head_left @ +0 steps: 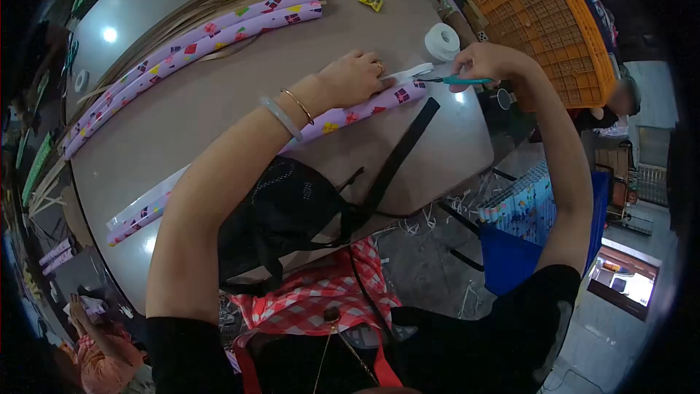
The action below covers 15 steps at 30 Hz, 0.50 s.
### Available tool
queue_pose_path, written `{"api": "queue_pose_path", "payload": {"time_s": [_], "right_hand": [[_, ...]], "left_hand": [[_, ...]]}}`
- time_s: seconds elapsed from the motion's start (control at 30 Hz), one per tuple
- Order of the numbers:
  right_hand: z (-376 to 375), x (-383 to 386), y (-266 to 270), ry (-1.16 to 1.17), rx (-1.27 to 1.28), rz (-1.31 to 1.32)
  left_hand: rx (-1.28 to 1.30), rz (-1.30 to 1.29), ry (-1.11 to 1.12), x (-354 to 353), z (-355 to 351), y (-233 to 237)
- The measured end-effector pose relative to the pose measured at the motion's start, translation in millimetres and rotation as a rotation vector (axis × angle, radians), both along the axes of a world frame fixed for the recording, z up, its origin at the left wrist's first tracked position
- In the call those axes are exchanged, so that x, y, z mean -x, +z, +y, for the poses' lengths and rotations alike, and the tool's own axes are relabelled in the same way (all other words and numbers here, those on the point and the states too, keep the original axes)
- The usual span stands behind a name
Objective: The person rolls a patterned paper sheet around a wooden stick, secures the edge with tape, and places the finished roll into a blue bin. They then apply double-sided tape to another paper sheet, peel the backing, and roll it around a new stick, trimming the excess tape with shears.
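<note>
Clamped round teal scissors [467, 81], right hand [485, 62] sets them at the end of the purple patterned strip [350, 113] lying flat on the table [233, 98], while left hand [357, 76] bears down on it, likely to steady it, though whether those fingers clasp it is unclear.

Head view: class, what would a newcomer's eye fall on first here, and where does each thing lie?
The long purple patterned tube draws the eye first, lying across the round grey table with the left hand resting on it. At its far end the right hand grips teal-handled scissors. Beyond them, at the top right, sits a bright orange crate.
</note>
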State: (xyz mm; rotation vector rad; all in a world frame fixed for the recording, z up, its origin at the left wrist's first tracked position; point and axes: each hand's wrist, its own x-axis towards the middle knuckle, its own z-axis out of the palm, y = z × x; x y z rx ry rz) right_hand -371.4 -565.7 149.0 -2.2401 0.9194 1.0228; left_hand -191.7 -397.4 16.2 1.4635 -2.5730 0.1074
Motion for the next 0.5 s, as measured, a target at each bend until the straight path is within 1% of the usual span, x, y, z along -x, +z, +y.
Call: {"api": "queue_pose_path", "payload": {"time_s": [0.03, 0.1, 0.13, 0.2, 0.23, 0.37, 0.5], "right_hand": [[1, 3, -2, 0.001, -0.001, 0.001], [4, 10, -5, 0.153, 0.084, -0.163], [7, 11, -6, 0.156, 0.084, -0.161], [14, 14, -6, 0.158, 0.164, -0.162], [15, 19, -10, 0.152, 0.152, -0.209], [24, 22, -10, 0.106, 0.126, -0.223], [36, 21, -8, 0.091, 0.198, -0.199]], "left_hand": [[0.012, -0.004, -0.002, 0, 1, 0], [0.024, -0.007, -0.001, -1, 2, 2], [0.001, -0.005, 0.004, 0, 2, 4], [-0.022, -0.002, 0.008, 0, 1, 3], [-0.018, 0.006, 0.009, 0, 1, 2], [-0.032, 0.006, 0.009, -1, 0, -1], [0.000, 0.019, -0.003, -2, 0, -1]]}}
